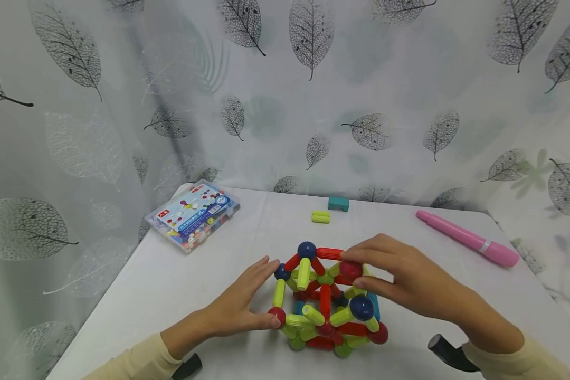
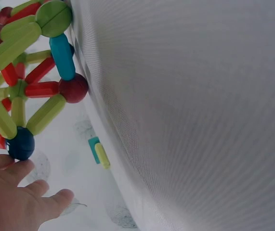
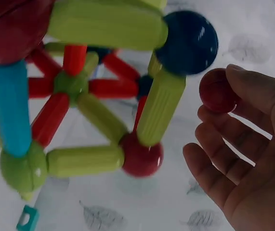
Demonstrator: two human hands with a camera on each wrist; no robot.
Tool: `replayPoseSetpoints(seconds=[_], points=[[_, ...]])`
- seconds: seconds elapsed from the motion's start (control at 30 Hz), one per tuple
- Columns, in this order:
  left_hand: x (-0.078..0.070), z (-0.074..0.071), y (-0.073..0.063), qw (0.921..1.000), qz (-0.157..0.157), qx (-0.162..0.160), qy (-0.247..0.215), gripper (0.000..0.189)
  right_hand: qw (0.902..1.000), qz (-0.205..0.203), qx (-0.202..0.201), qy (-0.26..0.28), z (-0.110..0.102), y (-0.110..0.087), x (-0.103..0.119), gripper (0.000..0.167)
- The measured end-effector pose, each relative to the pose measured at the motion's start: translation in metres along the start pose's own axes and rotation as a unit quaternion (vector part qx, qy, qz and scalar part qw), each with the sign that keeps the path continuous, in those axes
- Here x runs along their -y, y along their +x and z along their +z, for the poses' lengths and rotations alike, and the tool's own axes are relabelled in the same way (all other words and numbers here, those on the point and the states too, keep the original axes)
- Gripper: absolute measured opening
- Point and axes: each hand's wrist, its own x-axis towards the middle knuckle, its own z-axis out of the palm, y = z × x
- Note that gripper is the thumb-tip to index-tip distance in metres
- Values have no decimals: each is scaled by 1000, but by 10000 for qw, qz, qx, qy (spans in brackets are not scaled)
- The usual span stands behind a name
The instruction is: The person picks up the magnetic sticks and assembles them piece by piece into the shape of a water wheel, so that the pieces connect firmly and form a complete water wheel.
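A magnetic ball-and-stick structure point(image 1: 325, 301) of red, blue and green balls joined by coloured sticks stands on the white table. My right hand point(image 1: 404, 274) pinches a red ball point(image 3: 219, 90) between thumb and index finger at the structure's upper right. In the right wrist view this ball appears beside a blue ball point(image 3: 187, 42); whether it joins a stick I cannot tell. My left hand point(image 1: 239, 301) lies along the left side with fairly straight fingers. Its fingertips touch a blue ball point(image 2: 20, 143), and its thumb rests at a lower red ball point(image 1: 276, 316).
A clear box point(image 1: 192, 214) with a printed label sits at the back left. Two light green sticks point(image 1: 320, 217) and a teal block point(image 1: 338, 203) lie behind the structure. A thick pink marker-shaped object point(image 1: 467, 237) lies at the right. A leaf-patterned curtain point(image 1: 275, 105) hangs behind the table.
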Motion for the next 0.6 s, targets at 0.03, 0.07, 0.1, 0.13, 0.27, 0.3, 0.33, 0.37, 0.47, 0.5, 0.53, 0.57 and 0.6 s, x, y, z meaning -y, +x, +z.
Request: replayPoseSetpoints(seconds=[0.03,0.07,0.1,0.13,0.27,0.3,0.33,0.37,0.47,0.5,0.53,0.57,0.6], points=[[0,0,0,10000,-6,8,-6,96,9997,-153,170,24,3,7,6,49],[1,0,0,10000,-9,16,-10,96,9990,-302,330,41,6,13,12,47],[1,0,0,10000,-24,24,-20,96,9978,-479,460,50,10,19,17,45],[1,0,0,10000,-38,34,-33,96,9962,-656,578,37,14,24,21,44],[2,0,-1,9999,-69,79,-93,95,9889,-1201,855,-172,30,40,33,39],[3,0,-1,9999,-66,88,-103,94,9875,-1277,896,-234,33,42,34,39],[3,0,-1,9999,-62,98,-118,94,9862,-1320,948,-303,36,44,36,39],[3,-1,-1,9998,-53,108,-134,94,9854,-1331,992,-375,38,46,37,39],[2,-1,-1,9998,-17,121,-157,94,9834,-1380,1017,-604,43,48,38,37],[2,-1,-1,9998,-8,117,-157,94,9828,-1398,1005,-667,43,49,38,37],[2,-1,-1,9998,-5,118,-162,94,9824,-1417,990,-710,44,49,38,37],[2,-1,-1,9998,2,116,-157,94,9821,-1427,969,-758,44,49,38,37],[2,-1,-1,9998,3,112,-153,94,9818,-1434,959,-794,45,49,38,37]])
